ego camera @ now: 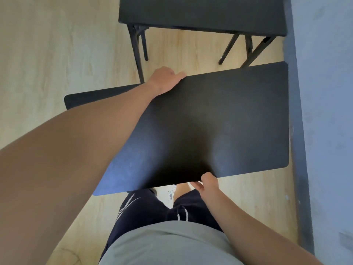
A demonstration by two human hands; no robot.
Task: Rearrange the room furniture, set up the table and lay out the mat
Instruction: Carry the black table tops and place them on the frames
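A flat black tabletop with rounded corners [219, 121] is held off the floor in front of me, tilted. My left hand [165, 79] grips its far edge, fingers curled over and hidden behind the edge. My right hand [208, 183] pinches its near edge, thumb on top and fingers beneath. A second black table [200, 12] stands on thin black legs at the top of the view, just beyond the held tabletop. No mat is in sight.
Light wooden floor [57, 54] stretches to the left. A blue-grey wall with a dark skirting board [298, 150] runs along the right, close to the tabletop's right end. The standing table's legs [136, 54] reach down near the held tabletop's far edge.
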